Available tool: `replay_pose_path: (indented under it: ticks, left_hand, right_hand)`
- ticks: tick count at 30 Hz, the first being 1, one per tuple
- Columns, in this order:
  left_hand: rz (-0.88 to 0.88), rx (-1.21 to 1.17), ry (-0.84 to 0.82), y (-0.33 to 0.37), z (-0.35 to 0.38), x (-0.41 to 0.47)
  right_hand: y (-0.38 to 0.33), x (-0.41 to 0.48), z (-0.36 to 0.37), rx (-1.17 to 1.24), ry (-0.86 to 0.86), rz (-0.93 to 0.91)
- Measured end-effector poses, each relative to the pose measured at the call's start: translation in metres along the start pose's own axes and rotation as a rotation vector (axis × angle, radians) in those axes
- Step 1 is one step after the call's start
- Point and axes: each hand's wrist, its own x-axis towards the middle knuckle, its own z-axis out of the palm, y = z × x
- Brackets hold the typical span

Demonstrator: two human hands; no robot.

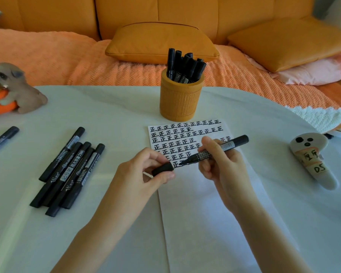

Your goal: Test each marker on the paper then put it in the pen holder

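The right hand [222, 168] is gripping a black marker [227, 145] around the middle of its barrel, fingers curled round it. The marker is lying slanted above the paper [195, 209], its bare tip pointing left and its back end pointing far and right. The left hand [144, 172] is pinching the marker's black cap [162, 169] between thumb and fingers, with the cap's open end facing the tip. Tip and cap are sitting just apart. Whether the tip is touching the paper cannot be told.

The paper is lying on the white table [106, 115], its far part filled with rows of black handwritten characters and its near part blank. Just beyond its far edge an orange woven pen holder [178, 101] is standing upright, holding a bunch of capped black markers [183, 66].

To the left, a loose pile of black markers [67, 170] is lying on the table, and a single marker [2, 139] is lying at the far left edge. A dog figurine [18, 89] is sitting at the far left. On the right, a white handheld controller [311, 160] with a handwritten label is resting on the table. Beyond the table, an orange sofa [57, 14] is carrying an orange cushion [158, 42].
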Motion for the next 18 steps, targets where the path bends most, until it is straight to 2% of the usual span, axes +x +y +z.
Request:
replay_pose_path:
  ticks: [8,18]
  left_hand:
    - [-0.016,-0.015,-0.013,0.003,0.003,-0.001]
    - [0.097,-0.066,0.017,0.006,0.012,-0.011]
  right_hand:
    - [0.008,-0.007,0.015,-0.135,-0.062,-0.051]
    - [0.018,-0.013,0.027,-0.085,-0.063,-0.129]
